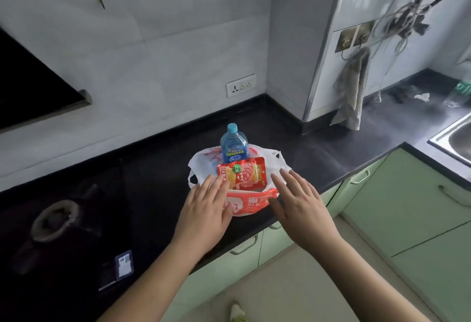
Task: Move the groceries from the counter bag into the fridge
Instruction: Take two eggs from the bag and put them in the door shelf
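A white plastic bag (254,203) with red print sits on the black counter near its front edge. Inside it stand a blue water bottle (234,144) with a blue cap and a red snack packet (244,174) leaning in front of the bottle. My left hand (207,209) reaches over the bag's left side with straight fingers, its fingertips at the packet's left edge. My right hand (300,204) hovers flat at the bag's right side, fingers spread and holding nothing.
A gas burner (54,219) lies on the dark hob at the left, with a small card (124,265) near the edge. A steel sink (456,138) is at the right. Green cabinet doors (397,194) run below the counter. A cloth (353,92) hangs on the wall.
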Motion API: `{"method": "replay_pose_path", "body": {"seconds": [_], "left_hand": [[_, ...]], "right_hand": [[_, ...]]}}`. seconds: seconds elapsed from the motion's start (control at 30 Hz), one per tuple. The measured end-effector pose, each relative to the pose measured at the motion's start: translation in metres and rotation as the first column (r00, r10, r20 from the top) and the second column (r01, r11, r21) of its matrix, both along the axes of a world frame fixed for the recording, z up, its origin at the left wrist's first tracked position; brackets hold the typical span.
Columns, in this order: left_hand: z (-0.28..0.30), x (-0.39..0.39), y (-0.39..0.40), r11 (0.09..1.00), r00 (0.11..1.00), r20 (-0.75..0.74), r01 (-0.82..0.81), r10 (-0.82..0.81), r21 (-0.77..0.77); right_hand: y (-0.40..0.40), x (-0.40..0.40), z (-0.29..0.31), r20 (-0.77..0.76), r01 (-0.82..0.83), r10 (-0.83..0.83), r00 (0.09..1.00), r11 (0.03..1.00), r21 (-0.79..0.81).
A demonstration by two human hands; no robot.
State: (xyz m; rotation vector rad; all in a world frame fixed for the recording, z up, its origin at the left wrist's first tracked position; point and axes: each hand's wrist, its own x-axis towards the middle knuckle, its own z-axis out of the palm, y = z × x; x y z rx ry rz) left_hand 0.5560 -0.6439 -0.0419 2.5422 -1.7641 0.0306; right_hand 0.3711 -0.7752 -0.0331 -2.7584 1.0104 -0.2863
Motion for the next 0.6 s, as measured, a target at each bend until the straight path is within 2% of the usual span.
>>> {"method": "replay_pose_path", "body": {"seconds": [0.23, 0.43, 0.6], "left_hand": [[-0.024, 0.053, -0.043, 0.999, 0.996, -0.075, -0.039, 0.040, 0.009], [-0.050, 0.080, -0.067, 0.996, 0.997, -0.062, -0.036, 0.041, 0.085], [-0.061, 0.087, -0.084, 0.994, 0.994, -0.089, -0.052, 0.060, 0.095]], "right_hand": [[-0.047, 0.056, -0.011, -0.087, -0.034, 0.033, 0.996, 0.999, -0.011], [-0.067, 0.082, -0.028, -0.062, -0.041, 0.041, 0.997, 0.999, -0.001], [-0.089, 0.093, -0.045, -0.112, -0.085, 0.086, 0.990, 0.996, 0.011]]}}
